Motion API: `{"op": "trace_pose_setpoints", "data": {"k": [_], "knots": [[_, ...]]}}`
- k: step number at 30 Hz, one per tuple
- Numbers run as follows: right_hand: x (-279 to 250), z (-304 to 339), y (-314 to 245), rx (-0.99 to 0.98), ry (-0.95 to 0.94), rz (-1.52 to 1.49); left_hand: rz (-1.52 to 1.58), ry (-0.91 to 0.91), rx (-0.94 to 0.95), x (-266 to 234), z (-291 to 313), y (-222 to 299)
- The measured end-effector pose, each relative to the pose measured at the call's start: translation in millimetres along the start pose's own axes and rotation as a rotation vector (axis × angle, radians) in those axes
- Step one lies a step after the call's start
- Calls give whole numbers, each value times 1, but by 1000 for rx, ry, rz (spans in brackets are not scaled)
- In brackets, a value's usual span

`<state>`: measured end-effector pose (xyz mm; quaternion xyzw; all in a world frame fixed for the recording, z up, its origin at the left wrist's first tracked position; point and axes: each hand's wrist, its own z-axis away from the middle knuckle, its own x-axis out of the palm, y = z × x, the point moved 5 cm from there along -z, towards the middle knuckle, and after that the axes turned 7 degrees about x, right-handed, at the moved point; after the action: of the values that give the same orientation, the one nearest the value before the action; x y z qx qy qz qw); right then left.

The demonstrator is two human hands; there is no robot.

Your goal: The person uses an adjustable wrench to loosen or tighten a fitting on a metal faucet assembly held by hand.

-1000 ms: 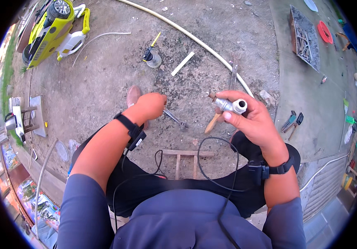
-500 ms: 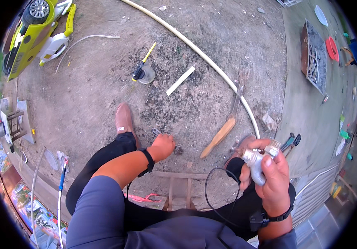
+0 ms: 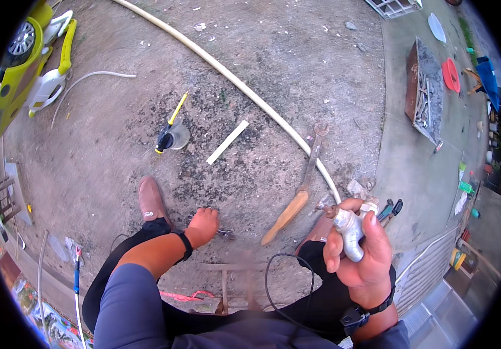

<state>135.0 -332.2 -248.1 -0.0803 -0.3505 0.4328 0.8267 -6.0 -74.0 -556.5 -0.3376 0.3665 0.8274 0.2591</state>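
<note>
Head view. Lower right: the right hand [image 3: 368, 264] grasps the metal tap [image 3: 351, 232], turned since a second earlier so that its bend points downward, apparently leaving the threaded end accessible. Left of lower centre: the left hand [image 3: 202, 225] appears closed around the wrench [image 3: 225, 234].

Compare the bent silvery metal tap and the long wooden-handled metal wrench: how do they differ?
The tap is held in the right hand; the wrench lies on the ground. The tap is short and bent, while the wrench is long and straight. The tap's body looks silvery, whereas the wrench has dull metal and a tan wooden handle. Both have metal parts.
</note>
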Motion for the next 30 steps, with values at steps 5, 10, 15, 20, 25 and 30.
{"op": "trace_pose_setpoints", "data": {"k": [5, 10, 15, 20, 25, 30], "knots": [[-2, -4, -1, -2, 128, 47, 30, -18, 17, -10, 7, -1], [-2, -3, -2, -1, 131, 43, -2, -53, 38, -8, 7, -2], [-3, 3, -2, -62, 50, 81, 62, -163, -25, 14, 13, 6], [-9, 21, -1, -147, 26, 118, 473, -314, -89, -10, 4, 31], [-17, 49, -2, -339, 79, 222, 677, -99, -105, -86, -25, 45], [-26, 85, -7, -524, 37, 334, 846, 262, -176, -230, -9, 51]]}}
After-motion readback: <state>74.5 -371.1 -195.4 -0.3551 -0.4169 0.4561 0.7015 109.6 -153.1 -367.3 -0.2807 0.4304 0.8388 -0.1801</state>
